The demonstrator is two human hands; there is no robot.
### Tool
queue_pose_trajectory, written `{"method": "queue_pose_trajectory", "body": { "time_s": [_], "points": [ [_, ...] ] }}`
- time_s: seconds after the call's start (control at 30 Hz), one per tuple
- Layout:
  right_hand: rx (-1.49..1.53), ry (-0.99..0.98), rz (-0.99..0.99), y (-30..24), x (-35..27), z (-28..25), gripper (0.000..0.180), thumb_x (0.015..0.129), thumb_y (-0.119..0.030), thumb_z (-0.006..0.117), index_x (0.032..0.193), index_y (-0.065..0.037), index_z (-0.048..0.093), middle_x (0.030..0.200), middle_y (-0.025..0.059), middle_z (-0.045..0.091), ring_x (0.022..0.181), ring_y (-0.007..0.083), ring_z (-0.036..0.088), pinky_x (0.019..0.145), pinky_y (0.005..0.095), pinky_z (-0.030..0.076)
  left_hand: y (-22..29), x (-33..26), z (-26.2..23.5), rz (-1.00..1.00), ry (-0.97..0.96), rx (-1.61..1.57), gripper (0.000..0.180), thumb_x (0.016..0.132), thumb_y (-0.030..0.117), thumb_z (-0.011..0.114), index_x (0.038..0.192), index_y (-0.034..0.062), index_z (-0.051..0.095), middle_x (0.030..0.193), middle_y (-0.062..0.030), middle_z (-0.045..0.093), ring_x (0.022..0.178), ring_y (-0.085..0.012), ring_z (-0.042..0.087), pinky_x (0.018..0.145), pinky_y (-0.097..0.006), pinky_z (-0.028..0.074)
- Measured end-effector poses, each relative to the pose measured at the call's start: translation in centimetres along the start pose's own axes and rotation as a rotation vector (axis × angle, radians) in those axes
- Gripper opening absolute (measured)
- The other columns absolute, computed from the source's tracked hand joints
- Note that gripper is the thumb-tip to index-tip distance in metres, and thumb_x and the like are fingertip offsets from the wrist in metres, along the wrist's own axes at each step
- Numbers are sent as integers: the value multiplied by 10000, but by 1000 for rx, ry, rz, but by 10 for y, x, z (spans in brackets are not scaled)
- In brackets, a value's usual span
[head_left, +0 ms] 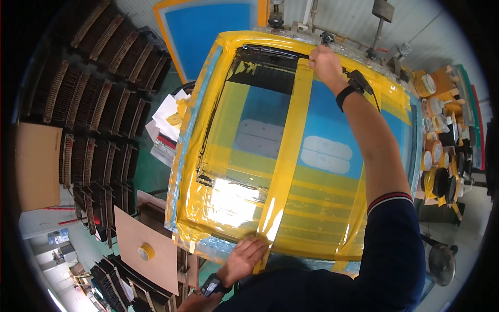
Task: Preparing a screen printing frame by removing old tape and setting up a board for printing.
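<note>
A screen-printing frame (318,200) lies before me, its mesh blue in the middle and bordered with yellow tape. A long yellow tape strip (285,156) runs across it from the far edge to the near edge. At the strip's near end my left hand (244,258) has its fingers closed on the tape. My right hand (326,62) is closed at the far end, its fingertips partly hidden. Black ink (267,67) smears the mesh left of the strip. Pale rounded shapes (326,154) show in the blue area.
Dark slatted racks (86,99) fill the left side. A tape roll (146,252) rests on a brown board (150,270) at lower left. Another blue screen (208,36) leans behind the frame. Metal clamps (327,37) line the far edge; tubs and rolls (434,151) crowd the right.
</note>
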State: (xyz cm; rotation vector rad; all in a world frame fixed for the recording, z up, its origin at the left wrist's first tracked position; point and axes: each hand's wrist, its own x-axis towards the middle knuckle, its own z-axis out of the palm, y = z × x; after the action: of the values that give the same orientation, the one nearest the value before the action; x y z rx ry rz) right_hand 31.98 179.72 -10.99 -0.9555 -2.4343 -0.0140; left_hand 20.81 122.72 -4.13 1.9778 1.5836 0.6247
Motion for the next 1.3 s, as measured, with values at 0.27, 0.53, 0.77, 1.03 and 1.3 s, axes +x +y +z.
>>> {"method": "queue_pose_trajectory", "body": {
  "time_s": [0.27, 0.53, 0.77, 1.03, 1.3],
  "points": [
    [62, 175, -60, -21, 2, -32, 142, 806, -118, 719, 918, -63, 652, 894, 110, 622, 934, 341, 603, 829, 447, 495, -3, -6, 8, -32, -14, 30, 258, 822, 183, 712, 1021, 19, 700, 1102, -116, 673, 1086, -283, 622, 972, -418, 490],
    [231, -171, -256, -75, -94, -80, 206, 868, -133, 665, 1066, -77, 673, 969, 94, 690, 966, 309, 612, 849, 456, 486, -3, 0, -5, -54, -105, -28, 396, 708, 175, 795, 1058, 25, 687, 1121, -132, 662, 1122, -303, 594, 1059, -468, 424],
    [197, -548, -388, -142, -172, -110, 430, 917, -206, 611, 1316, -53, 563, 1421, 97, 537, 1404, 324, 366, 1180, 518, 253, -4, -3, -9, -2, -106, -86, 444, 597, 52, 751, 1034, 5, 683, 1109, -124, 650, 1130, -314, 568, 1064, -443, 426],
    [210, -517, -387, -155, -172, -115, 476, 906, -185, 598, 1356, -41, 533, 1461, 109, 487, 1418, 342, 338, 1196, 519, 223, -8, -2, -13, -79, -145, -188, 368, 632, 5, 716, 995, 25, 665, 1052, -131, 670, 1035, -338, 622, 956, -419, 500],
    [89, -502, -367, -151, -168, -95, 509, 931, -298, 580, 1380, -66, 521, 1498, 134, 429, 1422, 387, 311, 1183, 555, 221, -12, -13, -12, -44, -186, -168, 443, 605, 17, 709, 1044, 56, 662, 1139, -103, 659, 1100, -325, 606, 985, -426, 490]
  ]
}}
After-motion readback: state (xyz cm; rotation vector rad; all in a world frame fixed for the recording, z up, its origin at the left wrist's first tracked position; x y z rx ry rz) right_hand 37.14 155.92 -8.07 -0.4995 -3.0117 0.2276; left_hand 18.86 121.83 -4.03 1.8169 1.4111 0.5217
